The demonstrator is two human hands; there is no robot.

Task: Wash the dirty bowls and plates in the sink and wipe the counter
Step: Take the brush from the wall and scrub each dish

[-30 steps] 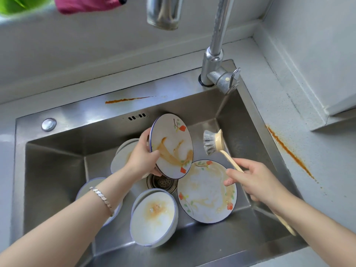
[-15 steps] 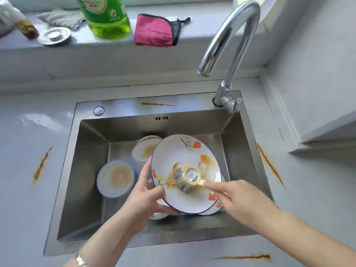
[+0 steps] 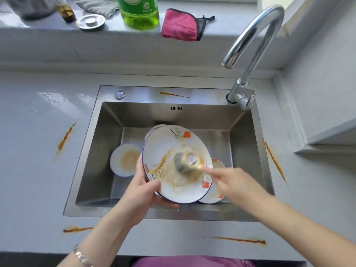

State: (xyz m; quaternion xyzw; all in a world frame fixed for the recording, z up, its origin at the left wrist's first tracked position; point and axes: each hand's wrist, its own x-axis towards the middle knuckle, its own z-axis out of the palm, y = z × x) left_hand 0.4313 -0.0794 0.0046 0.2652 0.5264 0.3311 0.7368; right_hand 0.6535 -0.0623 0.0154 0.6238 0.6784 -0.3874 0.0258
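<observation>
Our left grip (image 3: 142,195) is curled round the near-left rim of a flowered plate (image 3: 163,147), thumb on its face. It holds the plate tilted over the middle of the sink (image 3: 146,91). Our right grip (image 3: 233,185) is closed round the handle of a dish brush (image 3: 185,162). The brush's blurred head presses on the plate's face, in a smear of yellow-brown residue.

A second flowered plate (image 3: 217,195), also stained, lies on the basin floor toward the near right corner, partly hidden under the held one. A soiled bowl (image 3: 125,160) sits on the basin floor by the left wall. The rim of another bowl (image 3: 156,128) shows behind the held plate, toward the back wall.

The tap (image 3: 250,35) rises from the sink's back right corner and arches over the basin. Orange streaks (image 3: 66,135) mark the tabletop (image 3: 38,170): one left of the sink, one right of it, two along the front edge. A thinner one crosses the sink's back rim.

On the ledge (image 3: 48,33) behind the tabletop, from left to right, are a grey cloth (image 3: 98,4), a metal strainer (image 3: 90,22), a green bottle (image 3: 138,14) and a pink cloth (image 3: 179,26). A bracelet (image 3: 81,256) circles our left wrist.
</observation>
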